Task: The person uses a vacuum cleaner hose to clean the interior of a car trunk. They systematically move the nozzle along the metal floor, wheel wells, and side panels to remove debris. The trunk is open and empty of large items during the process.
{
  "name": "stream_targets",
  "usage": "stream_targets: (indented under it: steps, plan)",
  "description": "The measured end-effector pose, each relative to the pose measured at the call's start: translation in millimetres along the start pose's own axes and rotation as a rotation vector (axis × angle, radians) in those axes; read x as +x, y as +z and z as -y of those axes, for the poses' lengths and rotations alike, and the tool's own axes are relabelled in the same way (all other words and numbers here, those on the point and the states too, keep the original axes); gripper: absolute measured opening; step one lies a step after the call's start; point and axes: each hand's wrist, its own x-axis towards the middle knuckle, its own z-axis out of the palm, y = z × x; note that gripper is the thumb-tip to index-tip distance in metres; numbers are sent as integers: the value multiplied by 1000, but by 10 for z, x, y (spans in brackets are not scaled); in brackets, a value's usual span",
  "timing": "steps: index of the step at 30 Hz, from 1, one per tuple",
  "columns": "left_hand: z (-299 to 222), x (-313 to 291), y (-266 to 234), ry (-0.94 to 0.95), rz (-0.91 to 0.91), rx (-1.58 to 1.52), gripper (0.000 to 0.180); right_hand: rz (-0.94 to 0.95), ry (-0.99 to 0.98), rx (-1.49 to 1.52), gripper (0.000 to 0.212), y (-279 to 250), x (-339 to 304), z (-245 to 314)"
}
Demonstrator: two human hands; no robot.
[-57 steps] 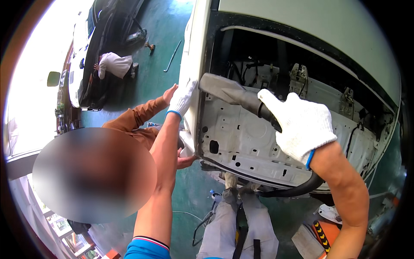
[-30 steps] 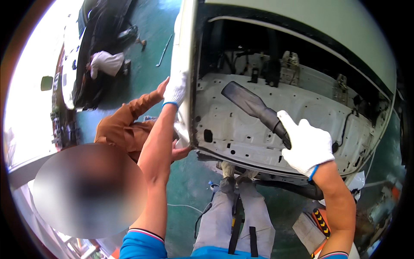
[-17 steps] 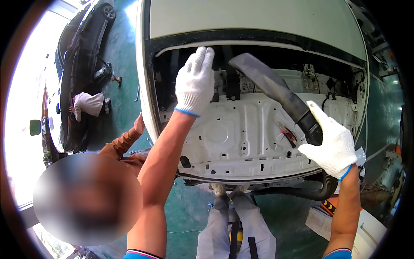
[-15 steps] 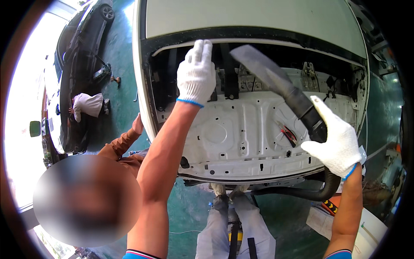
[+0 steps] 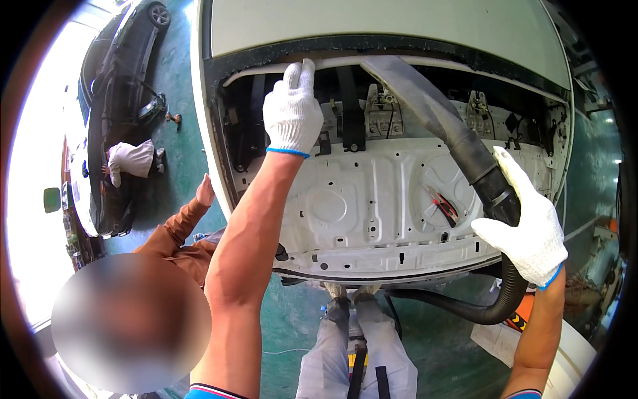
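My right hand (image 5: 528,229), in a white knitted glove with a blue cuff, grips a black vacuum cleaner nozzle (image 5: 458,139) near where it joins its ribbed hose (image 5: 508,292). The nozzle's flat, smoky tip rests at or just by the dark window-opening edge (image 5: 452,56) of a white car body. My left hand (image 5: 292,110), gloved alike, has its fingers stretched toward the pale strip (image 5: 266,68) along that edge. Its fingertips seem to touch the strip, and nothing shows in the hand.
Below the opening lies a bare white metal panel (image 5: 332,233) with holes, and red-handled pliers (image 5: 444,207) on it. Close on my left, a person in a brown sleeve (image 5: 176,226) has a hand by the car's side. Farther left, another person (image 5: 133,159) crouches beside a dark car (image 5: 119,86).
The nozzle tip has risen from below the pale strip up to the opening's edge. My right hand has shifted slightly right, and the left hand still reaches toward the strip.
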Motion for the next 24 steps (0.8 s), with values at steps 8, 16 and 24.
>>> stream_targets:
  steps: [8,16,24]
  plan:
    - [-47,-73,56,-32,65,5,73,101,7,67,99,36,98,162]
    - [-85,-127,20,-74,105,-19,70,177,-15,156,95,221,374,443]
    - [-135,-144,52,-116,149,-18,62,149,-62,100,95,363,561,610]
